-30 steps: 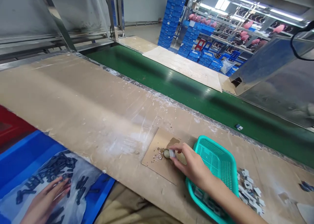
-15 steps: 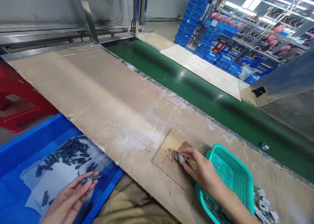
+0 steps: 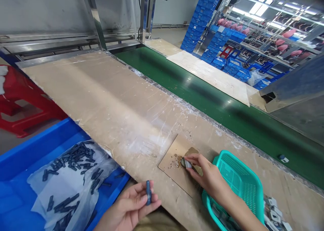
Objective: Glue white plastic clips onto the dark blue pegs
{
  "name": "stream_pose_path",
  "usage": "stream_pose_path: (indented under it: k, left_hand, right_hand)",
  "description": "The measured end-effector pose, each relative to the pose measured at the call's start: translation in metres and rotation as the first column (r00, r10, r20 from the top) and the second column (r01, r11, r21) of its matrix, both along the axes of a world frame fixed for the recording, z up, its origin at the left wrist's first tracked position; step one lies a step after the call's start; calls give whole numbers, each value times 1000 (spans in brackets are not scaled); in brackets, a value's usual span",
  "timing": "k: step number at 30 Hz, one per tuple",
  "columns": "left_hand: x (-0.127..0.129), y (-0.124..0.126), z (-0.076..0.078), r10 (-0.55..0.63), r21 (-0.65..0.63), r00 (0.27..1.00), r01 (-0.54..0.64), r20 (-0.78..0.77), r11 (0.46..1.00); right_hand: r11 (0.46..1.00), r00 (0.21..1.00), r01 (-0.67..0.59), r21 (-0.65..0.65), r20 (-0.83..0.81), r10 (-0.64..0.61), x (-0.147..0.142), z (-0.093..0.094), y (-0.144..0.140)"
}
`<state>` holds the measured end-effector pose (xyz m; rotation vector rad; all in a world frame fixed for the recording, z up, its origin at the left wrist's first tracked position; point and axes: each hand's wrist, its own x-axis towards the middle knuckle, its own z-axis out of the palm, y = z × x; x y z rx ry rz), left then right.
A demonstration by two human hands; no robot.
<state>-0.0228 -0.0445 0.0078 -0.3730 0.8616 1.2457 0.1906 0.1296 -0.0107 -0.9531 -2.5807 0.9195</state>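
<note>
dark plastic piece [image 3: 148,192], just lifted from the blue bin [image 3: 30,156], now sits pinched upright in the left hand [image 3: 129,207]; right hand [image 3: 206,175] keeps pressing a small white part [image 3: 187,163] onto the brown pad [image 3: 172,170].

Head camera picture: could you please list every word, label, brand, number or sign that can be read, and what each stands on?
None can be read.
Stacked blue crates: no print can be made out.
Dark piece in the left hand: no marking shows.
Small pale part under the right hand: too small to tell.
Teal basket: plain.
</note>
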Motion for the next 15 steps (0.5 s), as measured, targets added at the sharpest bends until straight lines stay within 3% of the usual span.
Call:
stream_pose_path:
  k: [4, 9, 15]
  left_hand:
    - [11, 11, -7, -82, 126, 995, 89, -57, 988]
    - [26, 27, -7, -73, 138, 991, 88, -111, 987]
    - [43, 40, -1, -94, 184, 993, 105, -68, 977]
  right_hand:
    - [999, 999, 21, 47, -38, -19, 0, 4, -1]
    - [996, 964, 70, 46, -259, -55, 1, 26, -18]
    - [997, 894, -53, -47, -447, 26, -2, 49, -48]
